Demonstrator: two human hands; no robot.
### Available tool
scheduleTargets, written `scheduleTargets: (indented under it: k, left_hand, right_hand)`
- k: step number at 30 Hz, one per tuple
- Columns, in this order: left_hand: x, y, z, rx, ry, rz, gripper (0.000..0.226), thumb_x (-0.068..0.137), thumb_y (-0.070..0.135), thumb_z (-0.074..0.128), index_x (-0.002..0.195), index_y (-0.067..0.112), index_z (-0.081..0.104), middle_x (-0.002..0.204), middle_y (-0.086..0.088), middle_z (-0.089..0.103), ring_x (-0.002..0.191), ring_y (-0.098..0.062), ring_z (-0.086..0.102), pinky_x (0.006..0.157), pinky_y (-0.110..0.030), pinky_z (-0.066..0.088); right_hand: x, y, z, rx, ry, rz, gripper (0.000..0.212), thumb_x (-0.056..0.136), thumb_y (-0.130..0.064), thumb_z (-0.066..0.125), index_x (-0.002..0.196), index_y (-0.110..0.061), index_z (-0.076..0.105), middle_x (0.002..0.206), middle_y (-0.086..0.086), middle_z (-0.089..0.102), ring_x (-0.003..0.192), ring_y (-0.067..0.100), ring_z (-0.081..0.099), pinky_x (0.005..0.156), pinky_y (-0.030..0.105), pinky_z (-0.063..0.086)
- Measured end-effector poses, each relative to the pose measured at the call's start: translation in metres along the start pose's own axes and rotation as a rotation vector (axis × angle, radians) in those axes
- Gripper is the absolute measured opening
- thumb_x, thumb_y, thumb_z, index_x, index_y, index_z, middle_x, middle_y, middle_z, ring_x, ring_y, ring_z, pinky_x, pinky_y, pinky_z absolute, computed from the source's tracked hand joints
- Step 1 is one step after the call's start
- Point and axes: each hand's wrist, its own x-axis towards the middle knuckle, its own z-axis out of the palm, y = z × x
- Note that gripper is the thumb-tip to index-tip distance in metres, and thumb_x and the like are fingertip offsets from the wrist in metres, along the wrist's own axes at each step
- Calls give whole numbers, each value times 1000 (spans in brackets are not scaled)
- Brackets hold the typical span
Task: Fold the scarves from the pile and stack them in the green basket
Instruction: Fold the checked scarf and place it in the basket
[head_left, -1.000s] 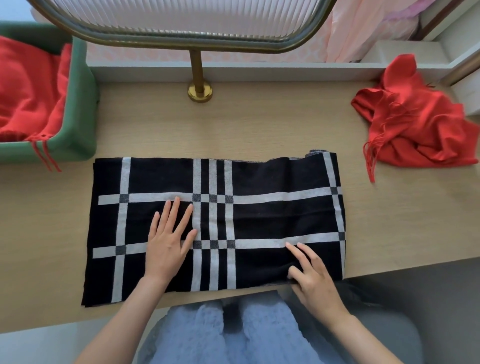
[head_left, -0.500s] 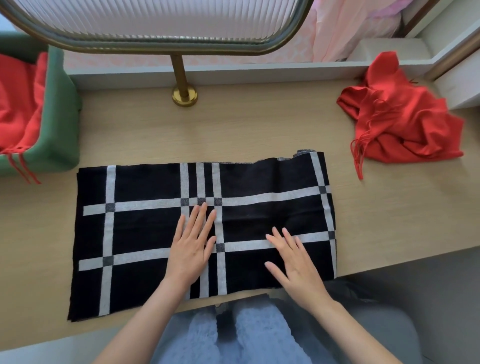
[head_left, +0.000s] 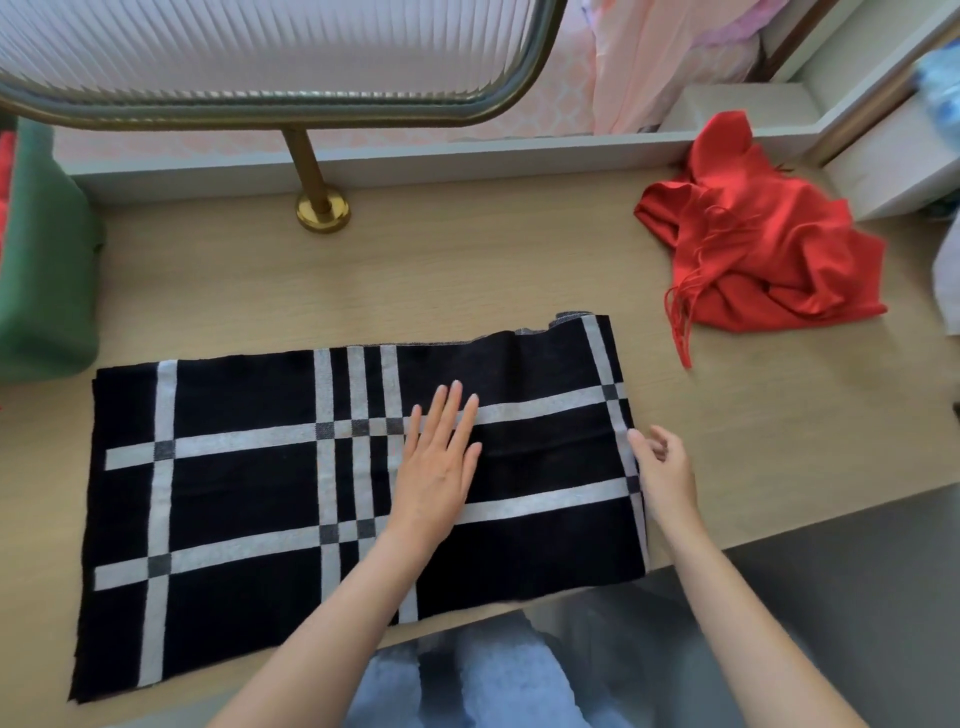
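A black scarf with grey-white plaid stripes (head_left: 249, 499) lies folded flat along the table's front edge. My left hand (head_left: 439, 470) rests flat on it, right of the middle, fingers straight. My right hand (head_left: 662, 475) is at the scarf's right edge, thumb on the edge stripe and fingers curled beside it, pinching the hem. A crumpled red fringed scarf (head_left: 769, 249) lies at the back right. The green basket (head_left: 47, 291) stands at the left edge, with a sliver of red cloth (head_left: 4, 171) showing inside.
A mirror on a brass stand (head_left: 322, 213) rises at the back of the wooden table (head_left: 467, 270). A white ledge (head_left: 467, 156) runs behind it. My lap in blue fabric (head_left: 467, 675) is below the front edge.
Both hands slid rightward across the black scarf. My left hand went from left of centre to right of centre. My right hand reached the right edge and curled there. The view shifted right.
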Motion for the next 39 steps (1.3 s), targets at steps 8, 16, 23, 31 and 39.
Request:
scheduleTargets:
  k: [8, 16, 23, 31, 39]
  left_hand:
    - [4, 4, 23, 96, 21, -10, 52, 103, 29, 19, 152, 13, 21, 161, -4, 13, 149, -18, 10, 119, -42, 14]
    - [4, 7, 20, 105, 29, -12, 52, 102, 26, 20, 152, 15, 22, 161, -3, 13, 149, -17, 11, 119, -43, 16]
    - [4, 5, 19, 73, 18, -22, 51, 103, 28, 18, 152, 17, 23, 161, 0, 13, 149, -13, 9, 119, -41, 14]
    - [4, 6, 18, 93, 10, -34, 51, 103, 28, 19, 152, 17, 22, 161, 0, 13, 149, -14, 8, 119, -41, 13]
    - [4, 8, 17, 95, 16, -37, 51, 102, 27, 21, 152, 17, 22, 161, 0, 14, 149, -15, 10, 120, -41, 12]
  right_hand:
    - [16, -26, -18, 178, -165, -8, 5, 86, -11, 68, 90, -8, 68, 80, -2, 73, 73, 10, 69, 56, 15, 49]
    - [-6, -32, -29, -8, -320, -340, 12, 86, -17, 69, 92, -27, 69, 92, -7, 67, 87, 0, 62, 75, 14, 48]
    - [-12, -9, 14, -634, -788, -591, 44, 101, -43, 38, 144, -34, 38, 156, -21, 14, 138, -2, 13, 116, 25, 12]
    - [21, -8, -16, -338, -4, -408, 24, 84, -33, 70, 105, -27, 60, 104, -15, 55, 91, 3, 55, 77, 27, 50]
    - [49, 7, -21, -559, 162, -363, 24, 89, -17, 62, 111, -16, 53, 101, 1, 63, 87, 19, 61, 64, 29, 44]
